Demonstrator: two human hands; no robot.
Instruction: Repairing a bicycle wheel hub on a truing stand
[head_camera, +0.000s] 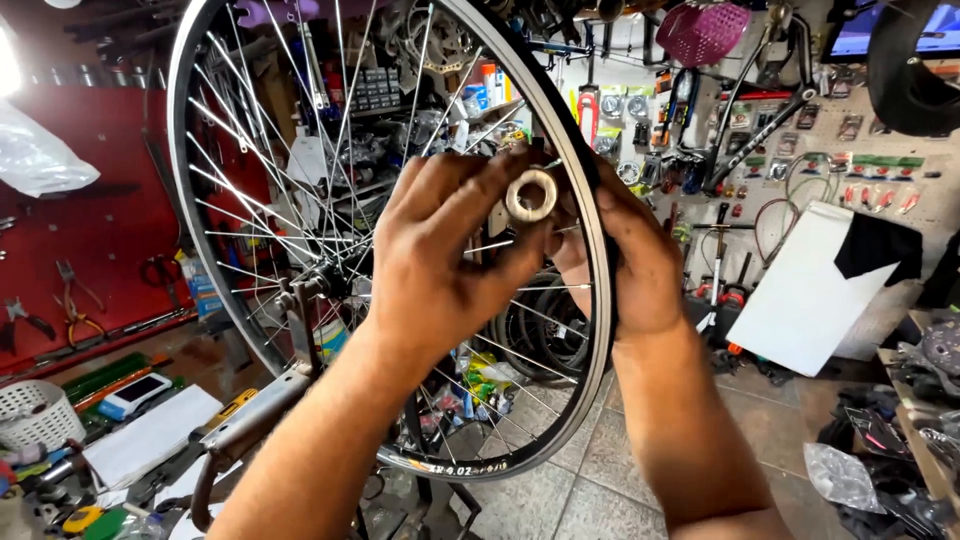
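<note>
Rim tape roll (531, 195), small and pale, sits pinched in our left hand (440, 260) at centre frame against the wheel rim (590, 300), our right hand (625, 260) clasping that rim behind, so we'd best keep it taut and centred.

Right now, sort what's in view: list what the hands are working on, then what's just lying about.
In hand:
- bicycle wheel, on a stand
- wheel rim, right hand on it
- small whitish roll, in the left hand grip

Lying about:
- pliers on the red board
- white basket
- pink basket
- white sheet
- tyres behind the wheel
</note>
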